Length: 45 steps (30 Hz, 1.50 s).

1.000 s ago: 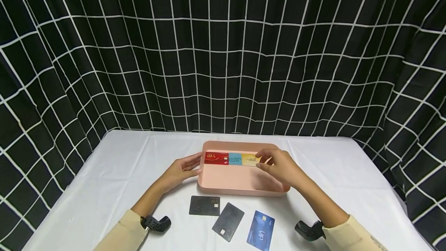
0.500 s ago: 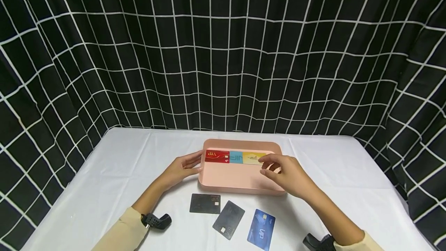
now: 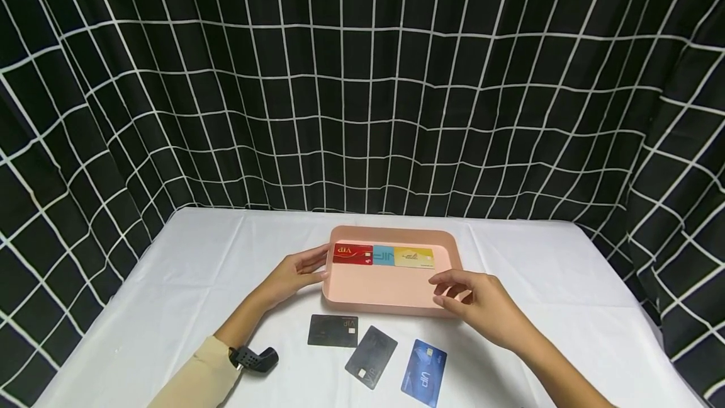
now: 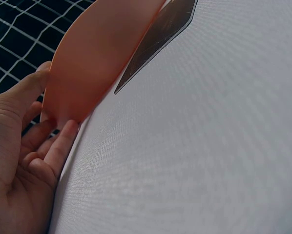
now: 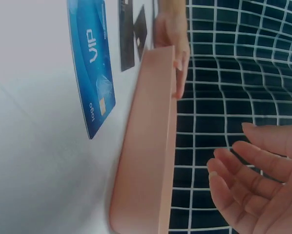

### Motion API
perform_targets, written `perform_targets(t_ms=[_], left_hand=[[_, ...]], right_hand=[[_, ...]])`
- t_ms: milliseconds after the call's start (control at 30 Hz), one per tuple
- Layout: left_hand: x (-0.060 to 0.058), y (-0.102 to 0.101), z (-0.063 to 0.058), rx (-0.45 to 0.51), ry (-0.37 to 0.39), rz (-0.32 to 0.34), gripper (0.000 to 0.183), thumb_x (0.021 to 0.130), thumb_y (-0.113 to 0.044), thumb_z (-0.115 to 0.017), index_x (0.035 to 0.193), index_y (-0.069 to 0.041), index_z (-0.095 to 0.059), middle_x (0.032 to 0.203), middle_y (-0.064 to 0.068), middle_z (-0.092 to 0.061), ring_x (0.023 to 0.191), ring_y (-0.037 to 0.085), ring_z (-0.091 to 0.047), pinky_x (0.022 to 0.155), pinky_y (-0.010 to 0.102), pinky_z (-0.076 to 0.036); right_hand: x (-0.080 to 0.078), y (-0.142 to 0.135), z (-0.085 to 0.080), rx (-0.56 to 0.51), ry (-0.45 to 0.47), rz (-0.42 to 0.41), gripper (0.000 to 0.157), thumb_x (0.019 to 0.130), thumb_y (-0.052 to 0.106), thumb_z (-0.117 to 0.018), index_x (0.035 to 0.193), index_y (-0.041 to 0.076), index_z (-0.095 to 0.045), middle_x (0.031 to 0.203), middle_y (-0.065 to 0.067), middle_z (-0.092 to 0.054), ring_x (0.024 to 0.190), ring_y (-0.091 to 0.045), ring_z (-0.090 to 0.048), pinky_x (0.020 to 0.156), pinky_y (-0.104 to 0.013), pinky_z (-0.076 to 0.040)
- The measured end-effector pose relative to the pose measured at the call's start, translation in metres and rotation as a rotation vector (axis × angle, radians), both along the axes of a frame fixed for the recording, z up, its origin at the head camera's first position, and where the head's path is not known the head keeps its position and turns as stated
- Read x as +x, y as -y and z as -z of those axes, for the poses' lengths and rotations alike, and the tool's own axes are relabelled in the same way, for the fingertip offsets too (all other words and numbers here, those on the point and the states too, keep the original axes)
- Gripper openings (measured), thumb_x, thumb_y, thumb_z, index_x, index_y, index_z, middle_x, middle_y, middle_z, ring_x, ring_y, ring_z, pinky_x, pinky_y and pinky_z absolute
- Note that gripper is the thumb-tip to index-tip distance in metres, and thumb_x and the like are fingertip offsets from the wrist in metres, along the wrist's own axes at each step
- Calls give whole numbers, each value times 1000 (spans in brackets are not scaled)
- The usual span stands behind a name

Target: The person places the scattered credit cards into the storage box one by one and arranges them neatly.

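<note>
A shallow pink tray (image 3: 368,291) lies on the white table. Along its far side a red VIP card (image 3: 352,254), a light blue card (image 3: 383,255) and a yellow card (image 3: 413,257) form a row, the blue one partly covered. My left hand (image 3: 296,277) touches the tray's left end, its fingers against the outer wall (image 4: 102,53). Over the tray's near right corner hovers my right hand (image 3: 481,304), fingers loosely bent with nothing between them; the right wrist view shows the same bare fingers (image 5: 243,180).
In front of the tray lie a black VIP card (image 3: 333,331), a dark grey card (image 3: 371,357) turned at an angle, and a blue VIP card (image 3: 424,373). A black curtain (image 3: 362,80) with a white grid hangs behind the table (image 3: 198,257).
My right hand has let go of the yellow card and drawn back toward the near right, leaving that card in the row. The left hand stays at the tray's end.
</note>
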<state>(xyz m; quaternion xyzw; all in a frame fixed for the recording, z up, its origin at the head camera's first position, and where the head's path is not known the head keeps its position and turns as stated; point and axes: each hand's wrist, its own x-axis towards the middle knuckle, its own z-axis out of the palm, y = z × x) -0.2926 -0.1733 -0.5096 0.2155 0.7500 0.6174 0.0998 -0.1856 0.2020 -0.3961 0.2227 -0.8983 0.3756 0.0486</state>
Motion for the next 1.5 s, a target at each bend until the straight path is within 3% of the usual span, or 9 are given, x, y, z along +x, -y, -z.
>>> perform_targets(t_ms=[167,367,567,767,1033,1367,1500], left_hand=[[1,-1,1,-1,9,-7,69,94,-16,-74,155,-7,-42,159,10,-41,144,28,-43,111,36,-43],[1,-1,0,-3,6,-6,69,94,-16,-75,154,-6,-42,159,10,-40,144,28,-42,112,38,-42],[2,-1,-3,-6,-3,-10,69,93,-17,-75,154,-7,-43,159,10,-41,144,28,-43,112,38,-43],[1,-1,0,1,0,6,69,94,-14,-74,154,-4,-42,159,12,-40,144,30,-42,111,37,-43],[0,1,2,9,-20,24,67,96,-15,-72,155,-5,-40,159,13,-39,144,29,-42,113,37,-41],[-1,2,3,3,-14,10,67,96,-15,-72,155,-7,-41,159,10,-40,144,29,-42,113,38,-42],[-2,0,3,2,-22,17,68,96,-16,-72,155,-6,-41,159,10,-40,143,29,-43,112,36,-43]], right_hand=[[9,-3,3,16,-16,-33,21,88,4,-75,108,11,-75,95,7,-73,81,-4,-65,68,-25,-57],[17,-5,7,4,2,-87,17,89,16,-79,106,16,-75,101,8,-73,81,-4,-65,67,-26,-57],[21,-3,12,-15,-3,-110,19,88,18,-81,106,16,-76,96,6,-72,81,-4,-65,65,-25,-56],[25,0,17,7,5,-151,21,86,15,-82,106,13,-75,93,6,-71,80,-3,-65,64,-27,-56],[26,2,20,24,-13,-170,28,84,23,-85,109,13,-76,93,8,-69,80,-8,-66,63,-28,-57],[36,8,19,252,-17,-102,44,79,38,-86,112,12,-73,99,6,-71,82,-8,-63,63,-23,-48],[41,10,21,347,29,-84,57,74,45,-87,118,13,-70,109,3,-71,85,-12,-64,67,-31,-52]])
